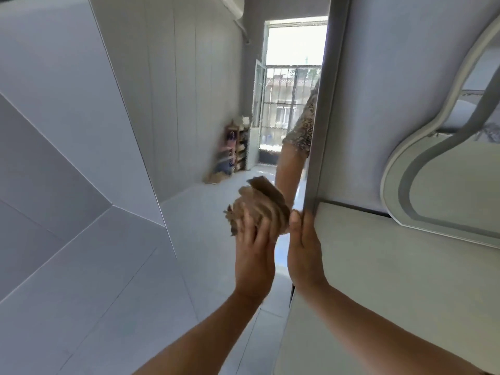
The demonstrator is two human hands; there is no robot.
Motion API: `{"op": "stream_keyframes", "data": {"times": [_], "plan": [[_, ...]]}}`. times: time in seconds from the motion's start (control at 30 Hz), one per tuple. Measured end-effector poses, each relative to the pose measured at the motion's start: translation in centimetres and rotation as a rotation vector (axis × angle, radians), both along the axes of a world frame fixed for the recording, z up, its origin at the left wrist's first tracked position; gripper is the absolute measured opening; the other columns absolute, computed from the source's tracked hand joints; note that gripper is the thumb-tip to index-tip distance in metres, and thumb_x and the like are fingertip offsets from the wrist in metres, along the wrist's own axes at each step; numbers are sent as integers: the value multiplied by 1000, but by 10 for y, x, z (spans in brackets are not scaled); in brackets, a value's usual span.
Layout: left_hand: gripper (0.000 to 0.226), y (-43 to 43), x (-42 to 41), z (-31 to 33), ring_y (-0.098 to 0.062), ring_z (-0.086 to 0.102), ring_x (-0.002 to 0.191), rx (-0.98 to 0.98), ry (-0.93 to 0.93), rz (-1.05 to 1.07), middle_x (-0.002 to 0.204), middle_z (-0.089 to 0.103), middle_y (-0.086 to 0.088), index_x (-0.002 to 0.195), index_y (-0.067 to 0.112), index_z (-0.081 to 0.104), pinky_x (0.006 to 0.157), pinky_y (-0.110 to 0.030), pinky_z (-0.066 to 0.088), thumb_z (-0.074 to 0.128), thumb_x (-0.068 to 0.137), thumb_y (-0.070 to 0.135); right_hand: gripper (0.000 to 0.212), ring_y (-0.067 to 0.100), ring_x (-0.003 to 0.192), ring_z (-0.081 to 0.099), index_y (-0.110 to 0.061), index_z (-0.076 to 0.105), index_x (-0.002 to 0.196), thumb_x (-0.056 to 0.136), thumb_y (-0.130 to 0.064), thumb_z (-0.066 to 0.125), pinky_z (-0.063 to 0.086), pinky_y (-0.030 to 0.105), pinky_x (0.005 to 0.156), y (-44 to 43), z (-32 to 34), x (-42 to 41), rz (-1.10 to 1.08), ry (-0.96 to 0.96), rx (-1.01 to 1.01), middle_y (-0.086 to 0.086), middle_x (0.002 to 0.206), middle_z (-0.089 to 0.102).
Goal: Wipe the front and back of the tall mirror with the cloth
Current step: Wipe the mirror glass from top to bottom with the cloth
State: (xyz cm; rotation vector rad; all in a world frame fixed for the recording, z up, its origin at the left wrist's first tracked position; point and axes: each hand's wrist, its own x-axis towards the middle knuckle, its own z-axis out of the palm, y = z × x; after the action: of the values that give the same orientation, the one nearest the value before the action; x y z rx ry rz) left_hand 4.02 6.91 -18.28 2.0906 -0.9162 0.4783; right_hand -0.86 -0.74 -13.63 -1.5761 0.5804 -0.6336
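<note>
The tall mirror (270,117) fills the middle of the view, and its grey side edge (322,125) runs down from the top. A crumpled brown cloth (261,204) is pressed flat against the glass by my left hand (254,255), whose fingers are spread over it. My right hand (303,253) wraps around the mirror's right edge just beside the cloth. The glass reflects an arm with a patterned sleeve (296,147) above the cloth. The mirror's back is not visible.
A pale panel (392,293) and a wavy-framed wall mirror (446,185) lie to the right of the edge. In the glass I see a white tiled floor, grey wall panels, a barred bright window (292,77) and a cluttered shelf (232,150).
</note>
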Motion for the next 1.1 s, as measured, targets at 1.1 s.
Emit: {"op": "stream_keyframes", "data": {"times": [1.1], "plan": [[58,79,78,-49,-28,4,151,-210,382,447,162,-10,-5,155,15,7,116,-31,16,35,104,17,38,22,122,56,-19,46,133,101,-33,30,41,30,99,31,-86,-27,-125,227,-300,-3,135,57]]}}
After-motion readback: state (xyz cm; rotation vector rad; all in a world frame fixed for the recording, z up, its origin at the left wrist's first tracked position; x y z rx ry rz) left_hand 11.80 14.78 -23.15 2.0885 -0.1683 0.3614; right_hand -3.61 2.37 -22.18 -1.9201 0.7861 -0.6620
